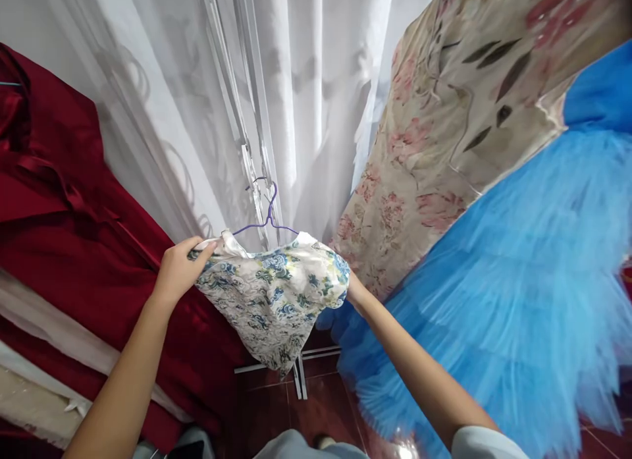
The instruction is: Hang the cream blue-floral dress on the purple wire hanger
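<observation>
A white blouse [276,294] with blue and green flowers hangs in front of me on a thin purple hanger [269,216]. The hanger's hook overlaps a metal stand; whether it rests there I cannot make out. At the left shoulder of the cloth, my left hand [184,267] is closed, thumb on top and fingers partly behind the fabric. My right hand [353,289] is at the opposite sleeve, with only the wrist side showing; its fingers are hidden behind or inside the sleeve.
The metal stand [241,77] rises before a white curtain [316,83], with its feet on dark red tiles [266,406]. Dark red satin garments [59,182] hang at left. At right hang a beige floral dress [395,202] and a blue tulle dress [503,268].
</observation>
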A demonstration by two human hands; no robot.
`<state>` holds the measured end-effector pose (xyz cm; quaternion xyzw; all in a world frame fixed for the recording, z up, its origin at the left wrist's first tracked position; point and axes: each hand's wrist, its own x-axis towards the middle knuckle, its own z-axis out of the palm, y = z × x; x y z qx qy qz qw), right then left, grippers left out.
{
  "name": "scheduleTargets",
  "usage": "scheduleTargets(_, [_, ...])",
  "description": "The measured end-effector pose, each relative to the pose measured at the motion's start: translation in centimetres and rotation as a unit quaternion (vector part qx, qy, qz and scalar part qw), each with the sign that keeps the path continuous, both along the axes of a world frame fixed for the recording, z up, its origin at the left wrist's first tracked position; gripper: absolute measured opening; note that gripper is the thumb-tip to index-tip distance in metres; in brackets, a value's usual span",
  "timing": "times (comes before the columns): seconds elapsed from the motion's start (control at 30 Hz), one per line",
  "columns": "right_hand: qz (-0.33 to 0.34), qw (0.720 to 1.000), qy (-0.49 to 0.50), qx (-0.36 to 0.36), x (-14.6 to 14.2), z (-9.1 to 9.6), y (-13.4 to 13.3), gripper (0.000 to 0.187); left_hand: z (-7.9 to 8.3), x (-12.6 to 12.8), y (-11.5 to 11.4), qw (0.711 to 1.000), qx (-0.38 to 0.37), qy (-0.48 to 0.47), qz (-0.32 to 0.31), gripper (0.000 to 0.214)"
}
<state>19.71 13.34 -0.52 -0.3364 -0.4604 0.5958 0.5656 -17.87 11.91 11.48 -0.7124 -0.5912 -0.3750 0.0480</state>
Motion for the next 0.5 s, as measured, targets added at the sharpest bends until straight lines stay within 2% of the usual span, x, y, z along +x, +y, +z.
scheduleTargets(0.1, [-0.087, 0.993, -0.014, 0.073, 0.9, 0.3, -2.2, 0.047, -0.6, 0.1, -1.9, 0.999, 0.005, -0.039, 0.028, 0.029])
scheduleTargets(0.2, [-0.18, 0.972, -0.078, 0.128, 1.6, 1.7, -3.3, 0.036, -0.2, 1.4, -3.6, 0.994, 0.051, -0.086, 0.051, 0.025])
scheduleTargets(0.33, [-0.242, 0.961, -0.067, 0.116, 3.5, 5.2, -3.2, 0.041, 2.7, 4.7, -4.8, 0.985, 0.127, -0.097, 0.067, 0.024])
scheduleTargets(0.4, [-0.319, 0.941, -0.058, 0.099, 5.0, 6.4, -3.6, 0.043, 4.1, 6.6, -4.7, 0.989, 0.127, -0.062, 0.043, 0.023])
scheduleTargets(0.43, [-0.36, 0.927, -0.058, 0.087, 5.8, 6.6, -4.2, 0.046, 4.3, 7.3, -4.4, 0.991, 0.123, -0.035, 0.033, 0.022])
scheduleTargets(0.5, [-0.376, 0.92, -0.084, 0.077, 7.0, 6.0, -6.4, 0.053, 3.7, 8.5, -3.7, 0.992, 0.119, 0.018, 0.023, 0.021])
